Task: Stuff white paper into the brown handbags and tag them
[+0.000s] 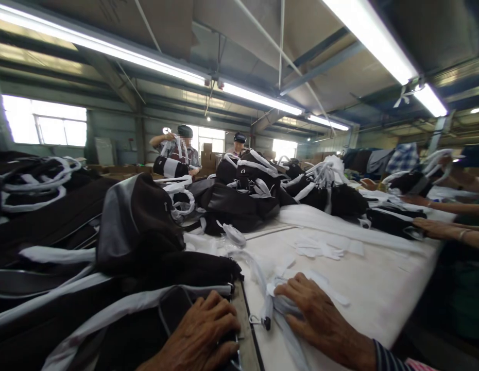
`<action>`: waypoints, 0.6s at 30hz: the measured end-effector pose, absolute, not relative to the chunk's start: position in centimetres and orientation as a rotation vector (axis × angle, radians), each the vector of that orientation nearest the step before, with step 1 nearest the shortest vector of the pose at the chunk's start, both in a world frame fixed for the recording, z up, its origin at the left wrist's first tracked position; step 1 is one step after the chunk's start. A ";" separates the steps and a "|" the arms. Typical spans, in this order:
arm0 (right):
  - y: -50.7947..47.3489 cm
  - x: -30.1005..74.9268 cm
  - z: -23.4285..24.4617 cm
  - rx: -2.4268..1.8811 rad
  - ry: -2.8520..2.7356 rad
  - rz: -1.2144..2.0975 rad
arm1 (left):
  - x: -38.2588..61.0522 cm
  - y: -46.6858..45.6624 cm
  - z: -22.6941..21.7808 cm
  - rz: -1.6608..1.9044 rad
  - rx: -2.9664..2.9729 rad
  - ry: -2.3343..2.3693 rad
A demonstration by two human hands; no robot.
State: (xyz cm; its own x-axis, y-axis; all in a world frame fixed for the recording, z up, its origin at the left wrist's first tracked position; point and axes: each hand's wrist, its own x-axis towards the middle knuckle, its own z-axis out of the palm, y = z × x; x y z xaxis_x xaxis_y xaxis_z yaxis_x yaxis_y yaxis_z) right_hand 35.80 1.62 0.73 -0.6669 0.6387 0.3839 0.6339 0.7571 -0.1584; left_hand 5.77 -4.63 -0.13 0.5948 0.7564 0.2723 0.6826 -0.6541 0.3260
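My left hand (203,330) lies on a black bag (127,335) at the lower left, with bent fingers and thumb closed on its fabric near the right edge. A white-wrapped strap (147,304) runs along that bag. To the right, my right hand (320,312) is closed around a strap in pale wrapping (288,304) above the white table (371,288). A small metal hook with a black end (262,322) lies between my hands, beside the wrapped strap. My right fingertips partly hide what they grip.
Black bags with white-wrapped handles are piled on the left (142,221) and across the back (243,201). White pieces (320,246) and a clear-wrapped roll (234,234) lie on the table. At right, a co-worker's hands (436,226) touch a black bag (394,220). Two people stand behind the pile.
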 end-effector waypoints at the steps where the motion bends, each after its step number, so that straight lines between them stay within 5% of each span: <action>1: 1.9 36.4 0.8 -0.921 -2.540 0.015 | 5.8 -4.6 -0.2 0.581 2.645 1.199; 8: 4.1 36.1 2.7 -0.976 -2.452 0.304 | 6.1 -4.0 -1.4 0.561 2.705 1.275; 18: 16.6 21.4 5.4 -1.172 -2.453 0.128 | 6.3 -0.5 -6.0 0.632 3.022 1.401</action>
State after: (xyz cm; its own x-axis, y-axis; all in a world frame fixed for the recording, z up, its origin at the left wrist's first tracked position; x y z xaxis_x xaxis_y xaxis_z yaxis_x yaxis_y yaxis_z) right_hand 21.40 16.65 5.44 -0.5586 0.7615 0.3287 0.7232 0.6412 -0.2565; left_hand 6.34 -0.47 -6.05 0.5952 0.6796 0.4288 0.7713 -0.6329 -0.0677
